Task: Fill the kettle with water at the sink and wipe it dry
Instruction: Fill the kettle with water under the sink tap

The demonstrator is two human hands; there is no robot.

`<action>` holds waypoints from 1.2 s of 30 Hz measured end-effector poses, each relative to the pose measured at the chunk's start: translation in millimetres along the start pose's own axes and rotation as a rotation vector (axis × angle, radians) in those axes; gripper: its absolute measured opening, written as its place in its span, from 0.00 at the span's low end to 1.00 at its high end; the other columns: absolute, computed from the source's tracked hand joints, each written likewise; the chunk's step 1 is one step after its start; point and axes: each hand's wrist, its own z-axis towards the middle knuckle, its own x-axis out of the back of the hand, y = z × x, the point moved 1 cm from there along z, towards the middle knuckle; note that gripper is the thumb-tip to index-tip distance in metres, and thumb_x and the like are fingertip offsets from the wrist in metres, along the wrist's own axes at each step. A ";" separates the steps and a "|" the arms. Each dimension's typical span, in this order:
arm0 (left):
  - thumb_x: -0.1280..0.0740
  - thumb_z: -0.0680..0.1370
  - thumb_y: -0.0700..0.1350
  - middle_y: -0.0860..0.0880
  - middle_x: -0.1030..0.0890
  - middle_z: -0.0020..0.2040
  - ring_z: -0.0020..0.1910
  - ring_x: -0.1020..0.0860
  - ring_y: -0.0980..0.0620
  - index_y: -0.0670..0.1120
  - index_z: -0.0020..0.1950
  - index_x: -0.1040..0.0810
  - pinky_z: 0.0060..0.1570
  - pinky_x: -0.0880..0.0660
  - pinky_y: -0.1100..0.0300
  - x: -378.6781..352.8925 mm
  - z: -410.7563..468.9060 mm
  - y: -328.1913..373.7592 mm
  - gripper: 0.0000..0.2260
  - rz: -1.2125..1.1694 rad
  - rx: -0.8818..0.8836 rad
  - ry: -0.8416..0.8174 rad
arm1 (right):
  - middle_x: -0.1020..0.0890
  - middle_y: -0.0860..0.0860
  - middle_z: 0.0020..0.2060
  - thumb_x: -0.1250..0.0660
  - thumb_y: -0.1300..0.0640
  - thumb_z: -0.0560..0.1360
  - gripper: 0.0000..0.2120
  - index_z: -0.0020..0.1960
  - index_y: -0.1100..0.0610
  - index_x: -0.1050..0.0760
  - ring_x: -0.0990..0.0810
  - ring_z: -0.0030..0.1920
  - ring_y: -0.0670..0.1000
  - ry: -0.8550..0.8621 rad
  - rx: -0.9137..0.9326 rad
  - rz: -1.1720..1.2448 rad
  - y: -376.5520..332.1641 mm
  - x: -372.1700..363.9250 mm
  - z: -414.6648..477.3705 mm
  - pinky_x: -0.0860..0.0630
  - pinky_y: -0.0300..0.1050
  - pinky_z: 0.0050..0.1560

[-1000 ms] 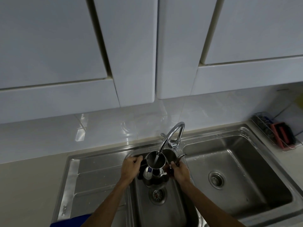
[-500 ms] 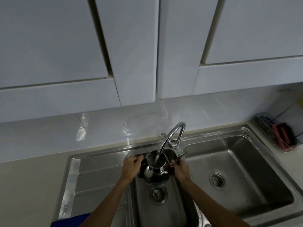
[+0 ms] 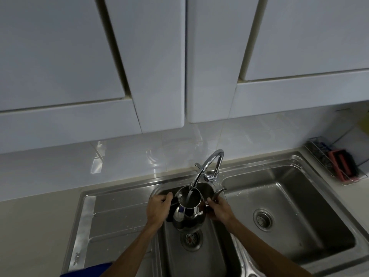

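A shiny steel kettle (image 3: 187, 213) with its top open is held over the small middle basin (image 3: 201, 262) of the sink. Water streams from the curved chrome tap (image 3: 207, 166) straight into its mouth. My left hand (image 3: 157, 208) grips the kettle's black handle on its left side. My right hand (image 3: 217, 209) is closed on the kettle's right side, by its spout. The kettle's base hangs just above the basin's drain (image 3: 191, 238).
A large steel basin (image 3: 295, 196) lies to the right and a ribbed draining board (image 3: 113, 216) to the left. A wire rack (image 3: 321, 156) with a red and black scrubber stands at the far right. White wall cupboards (image 3: 159, 66) hang overhead. Something blue (image 3: 87, 271) shows at the bottom edge.
The kettle and both hands have stayed almost still under the running tap, with only a slight shift of the view.
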 end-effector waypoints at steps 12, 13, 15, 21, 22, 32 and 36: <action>0.35 0.76 0.54 0.53 0.30 0.18 0.21 0.30 0.52 0.48 0.21 0.27 0.31 0.29 0.56 -0.1 7.3 -16.3 0.24 -0.039 0.013 -0.002 | 0.21 0.55 0.38 0.38 0.76 0.75 0.15 0.42 0.59 0.21 0.25 0.31 0.47 -0.066 0.083 -0.244 -75.4 94.1 41.6 0.27 0.42 0.35; 0.35 0.77 0.53 0.53 0.30 0.18 0.21 0.30 0.52 0.47 0.22 0.26 0.31 0.28 0.55 0.2 8.2 -15.5 0.24 -0.036 0.011 0.003 | 0.21 0.54 0.37 0.37 0.75 0.75 0.14 0.42 0.59 0.20 0.24 0.31 0.47 -0.103 0.083 -0.237 -84.4 87.4 44.9 0.26 0.42 0.36; 0.36 0.76 0.54 0.53 0.29 0.18 0.21 0.29 0.52 0.46 0.23 0.26 0.31 0.27 0.54 -0.6 10.0 -14.9 0.23 -0.020 0.003 0.001 | 0.20 0.52 0.35 0.37 0.72 0.77 0.11 0.45 0.60 0.19 0.25 0.31 0.46 -0.185 0.089 -0.245 -100.9 67.8 50.4 0.26 0.40 0.34; 0.36 0.74 0.54 0.56 0.30 0.17 0.20 0.32 0.59 0.56 0.21 0.25 0.32 0.32 0.58 -2.7 9.5 1.4 0.20 -0.039 -0.023 0.007 | 0.26 0.47 0.36 0.43 0.74 0.78 0.16 0.47 0.56 0.24 0.27 0.30 0.43 -0.392 0.117 -0.566 -137.7 15.2 55.4 0.29 0.32 0.29; 0.36 0.75 0.53 0.57 0.31 0.17 0.20 0.34 0.62 0.56 0.20 0.25 0.32 0.34 0.59 -2.9 9.1 4.8 0.21 -0.040 -0.037 0.012 | 0.27 0.47 0.36 0.42 0.73 0.78 0.12 0.50 0.61 0.23 0.27 0.30 0.43 -0.386 0.096 -0.681 -139.9 10.1 60.2 0.29 0.33 0.31; 0.36 0.75 0.54 0.57 0.31 0.17 0.20 0.35 0.59 0.52 0.27 0.23 0.32 0.34 0.59 -7.8 7.5 6.1 0.17 -0.064 -0.046 0.050 | 0.56 0.58 0.81 0.42 0.65 0.81 0.35 0.80 0.61 0.59 0.54 0.81 0.57 -0.361 0.287 -1.366 -128.9 -13.3 110.0 0.52 0.52 0.80; 0.37 0.73 0.58 0.55 0.31 0.17 0.22 0.32 0.54 0.55 0.21 0.24 0.32 0.29 0.56 -9.8 9.4 5.3 0.20 -0.054 -0.020 0.051 | 0.57 0.54 0.81 0.47 0.57 0.84 0.31 0.81 0.57 0.59 0.47 0.80 0.57 -0.398 0.357 -1.529 -127.2 -25.9 118.3 0.48 0.54 0.79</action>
